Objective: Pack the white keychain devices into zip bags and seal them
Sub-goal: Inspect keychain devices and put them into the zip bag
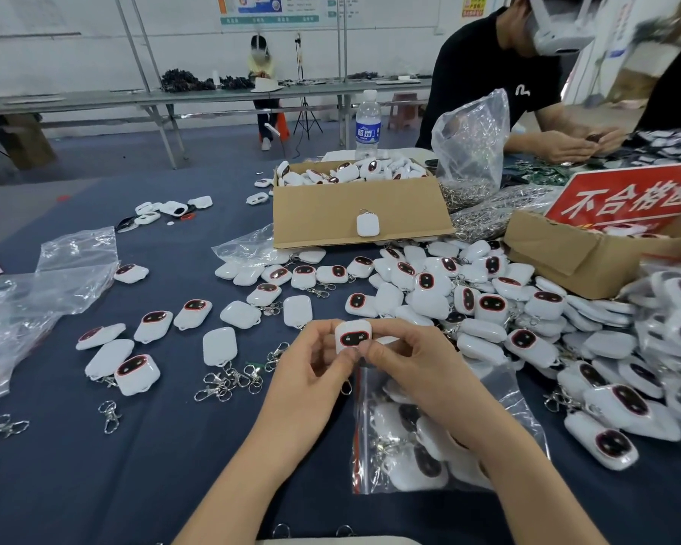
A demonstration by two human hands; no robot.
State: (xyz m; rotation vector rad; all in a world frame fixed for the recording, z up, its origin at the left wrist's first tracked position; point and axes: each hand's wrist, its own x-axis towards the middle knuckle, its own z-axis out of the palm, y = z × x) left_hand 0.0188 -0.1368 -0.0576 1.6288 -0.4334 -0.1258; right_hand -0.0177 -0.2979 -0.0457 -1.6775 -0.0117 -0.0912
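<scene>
A white keychain device [352, 336] with a dark red-rimmed face is held upright between both hands above the table. My left hand [311, 365] pinches its left side and my right hand [403, 357] its right side. Below my right forearm lies a clear zip bag [374, 462] with a red seal strip, holding several devices; its mouth points toward my hands. Loose devices [488, 304] are heaped at the right and scattered singly [136, 373] at the left.
Loose metal clasps [229, 381] lie left of my hands. Empty clear bags [28, 297] lie at far left. A cardboard box [354, 206] of devices stands behind, a second box [578, 255] with a red sign at right. A water bottle [367, 125] and a seated person [527, 84] are beyond.
</scene>
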